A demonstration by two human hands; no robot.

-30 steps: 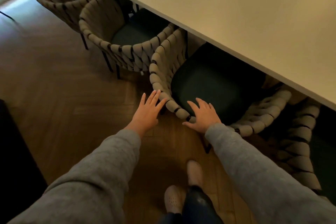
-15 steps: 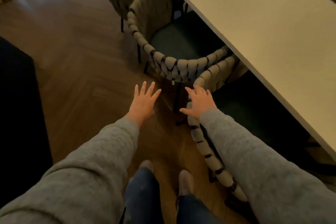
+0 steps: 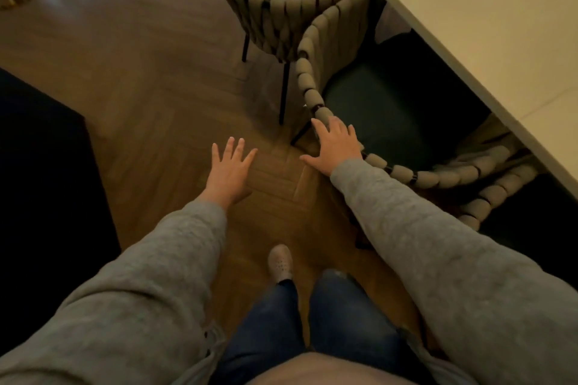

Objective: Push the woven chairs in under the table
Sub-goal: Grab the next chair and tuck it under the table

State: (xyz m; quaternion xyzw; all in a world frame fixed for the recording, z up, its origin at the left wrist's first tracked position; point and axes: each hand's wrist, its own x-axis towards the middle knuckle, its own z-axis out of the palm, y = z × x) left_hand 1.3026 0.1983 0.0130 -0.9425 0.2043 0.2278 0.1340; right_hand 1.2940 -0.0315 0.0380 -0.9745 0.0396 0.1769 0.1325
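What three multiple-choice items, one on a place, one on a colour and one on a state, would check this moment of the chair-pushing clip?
1. Where is the right hand?
A. flat on the tabletop
B. on the woven rim of the nearest chair
C. on the floor

2. What colour is that chair's seat cushion?
A. dark green
B. bright red
C. white

3. What state is the left hand in?
A. closed on a chair leg
B. holding a cloth
C. open, fingers spread, holding nothing

Key: 1 B, the palm and fingers lie on the rim's rolled straps, beside the table. 2 A, the cushion inside the beige weave looks dark green in the dim light. 3 C, the hand shows against bare wooden floor, clear of both the nearest chair and the neighbouring woven chair.
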